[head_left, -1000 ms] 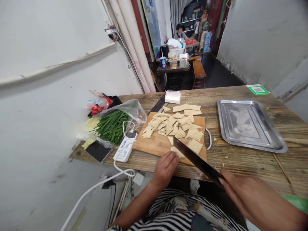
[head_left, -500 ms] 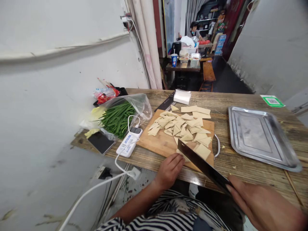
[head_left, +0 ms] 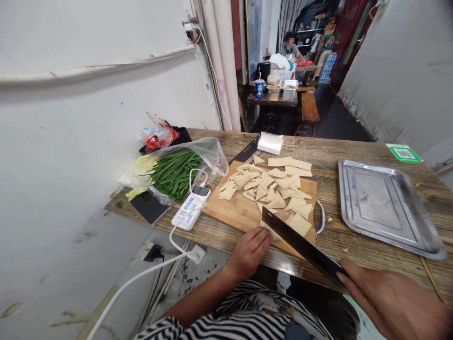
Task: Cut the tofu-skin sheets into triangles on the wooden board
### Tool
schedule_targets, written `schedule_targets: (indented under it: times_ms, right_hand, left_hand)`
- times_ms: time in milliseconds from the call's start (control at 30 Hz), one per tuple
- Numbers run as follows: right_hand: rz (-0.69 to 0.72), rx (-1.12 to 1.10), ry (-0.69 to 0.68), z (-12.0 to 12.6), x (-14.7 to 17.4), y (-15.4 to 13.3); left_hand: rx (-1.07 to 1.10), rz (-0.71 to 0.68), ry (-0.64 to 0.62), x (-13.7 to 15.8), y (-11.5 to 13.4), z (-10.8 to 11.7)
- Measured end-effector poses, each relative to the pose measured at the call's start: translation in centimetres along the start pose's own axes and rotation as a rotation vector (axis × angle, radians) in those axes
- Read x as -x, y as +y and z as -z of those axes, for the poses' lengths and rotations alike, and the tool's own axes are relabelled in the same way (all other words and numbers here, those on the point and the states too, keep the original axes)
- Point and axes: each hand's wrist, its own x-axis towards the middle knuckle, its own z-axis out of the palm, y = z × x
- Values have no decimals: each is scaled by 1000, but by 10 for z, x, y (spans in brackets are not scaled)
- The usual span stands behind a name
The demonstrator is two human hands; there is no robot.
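My right hand (head_left: 375, 288) is closed around a cleaver (head_left: 300, 243) with a long dark blade. The blade lies slanted over the near right part of a wooden cutting board (head_left: 226, 208). At the board's near edge, my left hand (head_left: 251, 248) has its fingers bunched together, pressing on a pale tofu sheet (head_left: 272, 230) just left of the blade. Part of that sheet is hidden by the fingers and blade. Right of the blade lie flat square tofu pieces (head_left: 300, 224). A heap of tofu triangles (head_left: 262, 186) covers the board's far half.
Left of the board are a white power strip (head_left: 191, 210), a phone (head_left: 150, 208) and bagged green chives (head_left: 175, 172). Behind it lie a second knife (head_left: 247, 150), a white box (head_left: 270, 143) and tofu strips (head_left: 290, 164). A metal tray (head_left: 387, 205) sits right. A person (head_left: 292, 47) sits far back.
The camera view has shifted slightly. Both hands, the cleaver and the tofu keep nearly the same places on the board.
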Motion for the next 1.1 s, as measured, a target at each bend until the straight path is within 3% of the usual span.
schedule_targets:
  times_ms: [567,1100]
  right_hand:
    - [-9,-35,-3,-2,-2,5]
    - [-122,-8,-147,-15,-10,10]
  left_hand:
    - [3,17,-11,2,-1,-3]
    - [-7,-7,-7,-5,3,4]
